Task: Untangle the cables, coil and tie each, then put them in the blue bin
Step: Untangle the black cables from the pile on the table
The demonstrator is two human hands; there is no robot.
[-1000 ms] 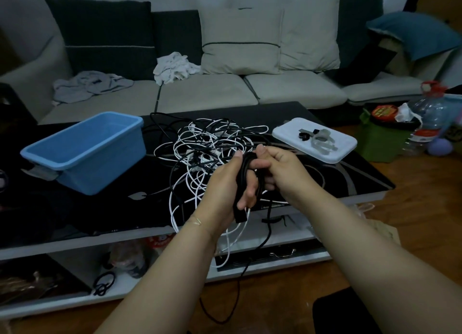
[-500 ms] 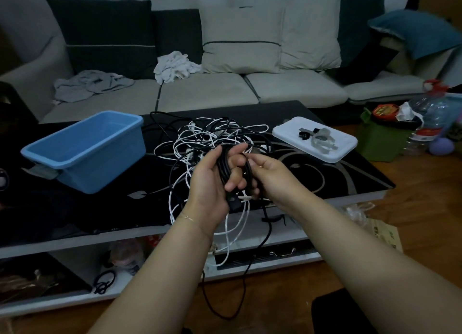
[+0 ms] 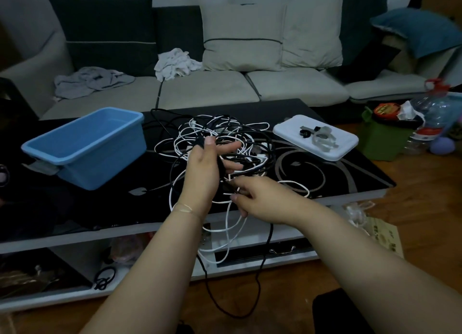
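Home living room, grey sofa (image 3: pixel 207 91) with cushions, glossy black coffee table (image 3: pixel 350 173), wooden floor (image 3: pixel 425 208)

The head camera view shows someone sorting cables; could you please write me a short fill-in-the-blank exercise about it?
1. The bin on the table is coloured ____.
2. The left hand has a ____ cable looped around it.
3. The pile of tangled cables lies between the bin and the white ____.
4. A black cable hangs over the table edge down to the ____.

Missing words: blue; black; lid; floor
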